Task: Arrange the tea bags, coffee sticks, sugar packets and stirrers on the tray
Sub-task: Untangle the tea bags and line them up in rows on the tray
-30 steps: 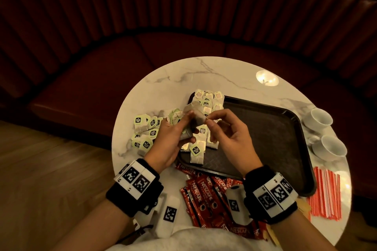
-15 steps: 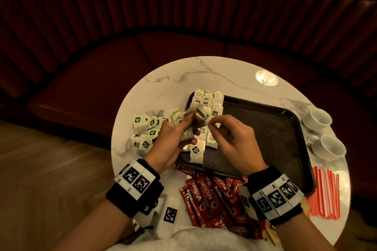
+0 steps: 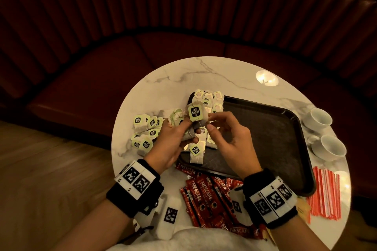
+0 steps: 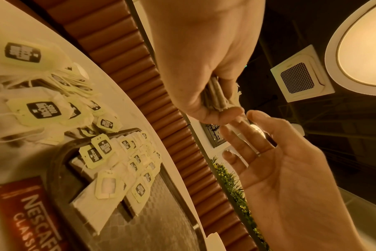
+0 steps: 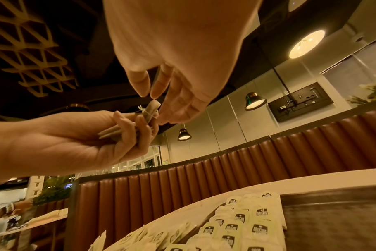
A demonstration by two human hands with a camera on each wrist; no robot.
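My left hand (image 3: pixel 190 131) grips a small bundle of tea bags (image 3: pixel 192 127), and one green tag (image 3: pixel 195 112) stands up at the bundle's top. My right hand (image 3: pixel 209 122) pinches the end of a tea bag in that bundle between thumb and forefinger; the right wrist view shows the pinch (image 5: pixel 148 96) above my left hand (image 5: pixel 140 125). Both hands hover over the left end of the black tray (image 3: pixel 265 138). Several tea bags (image 3: pixel 208 101) lie in rows on that end. More loose tea bags (image 3: pixel 145 128) are heaped on the table to the left.
Red coffee sticks (image 3: pixel 204 195) lie at the round marble table's (image 3: pixel 204 75) near edge. Red stirrers (image 3: pixel 324 193) lie right of the tray. Two white cups (image 3: pixel 318 118) (image 3: pixel 332 146) stand at the far right. A dark red bench curves behind.
The green tag now stands upright on top of the bundle. My right thumb and forefinger have closed in on the bundle's end. Both hands stay over the tray's left end.
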